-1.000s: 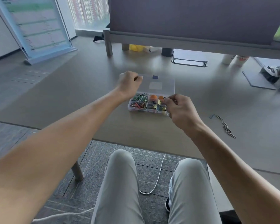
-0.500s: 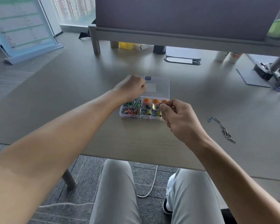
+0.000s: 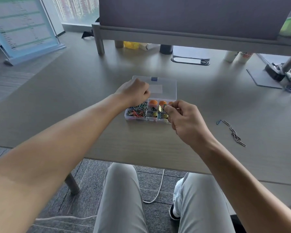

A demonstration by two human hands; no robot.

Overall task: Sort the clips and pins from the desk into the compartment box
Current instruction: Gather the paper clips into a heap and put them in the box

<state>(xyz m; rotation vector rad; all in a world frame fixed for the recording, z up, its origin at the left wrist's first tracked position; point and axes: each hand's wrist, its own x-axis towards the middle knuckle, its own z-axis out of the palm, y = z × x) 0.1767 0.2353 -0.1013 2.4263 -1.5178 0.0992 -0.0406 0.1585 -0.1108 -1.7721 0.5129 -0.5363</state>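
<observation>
Fingers of the right hand (image 3: 185, 121) hide the compartment box's (image 3: 150, 109) right end, pinching a small greenish clip (image 3: 166, 106) above it. Left hand (image 3: 134, 93) lies fisted on the open lid (image 3: 165, 89); whether it holds anything is hidden. Inside: coloured paper clips (image 3: 136, 111), orange pins (image 3: 153, 102), gold binder clips (image 3: 158, 114). A paper-clip chain (image 3: 232, 131) lies toward the desk's (image 3: 74, 98) right edge.

Head-worn view, forward-down over desk (image 3: 158, 145)

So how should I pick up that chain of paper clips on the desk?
Pinch the chain of paper clips at its near end, coming straight down from above. It lies flat on the desk, stretched in a line, so lifting one end should let the rest trail after.
</observation>
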